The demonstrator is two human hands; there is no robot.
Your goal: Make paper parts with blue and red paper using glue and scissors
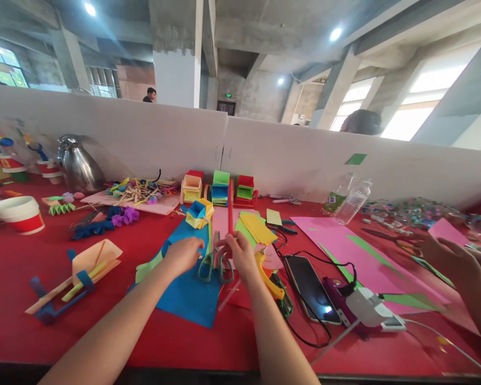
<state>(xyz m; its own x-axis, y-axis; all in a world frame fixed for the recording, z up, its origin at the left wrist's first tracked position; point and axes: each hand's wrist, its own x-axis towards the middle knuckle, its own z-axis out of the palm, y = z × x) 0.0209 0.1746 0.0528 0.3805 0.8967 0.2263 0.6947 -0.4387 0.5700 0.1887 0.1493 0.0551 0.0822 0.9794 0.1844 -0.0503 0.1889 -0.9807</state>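
Note:
My right hand [240,254] pinches the lower end of a narrow red strip [231,208], which stands upright. Left of it, my left hand [184,255] has its fingers curled together over a blue paper sheet [192,299]; what is between them, if anything, is too small to tell. Between my hands lie scissors [206,267] with grey-green handles. A yellow, white and blue folded paper piece [199,213] sits just beyond my left hand. Farther back stand small folded-paper stacks in orange [192,187], green and blue [220,188], and red and green [245,188].
A phone [312,289], cables and a power strip [347,307] lie on the right, near a yellow-handled tool [269,275]. Another person's hands [449,259] are at the far right. On the left are a paper construction [92,267], cups [19,214] and a metal jug [80,164].

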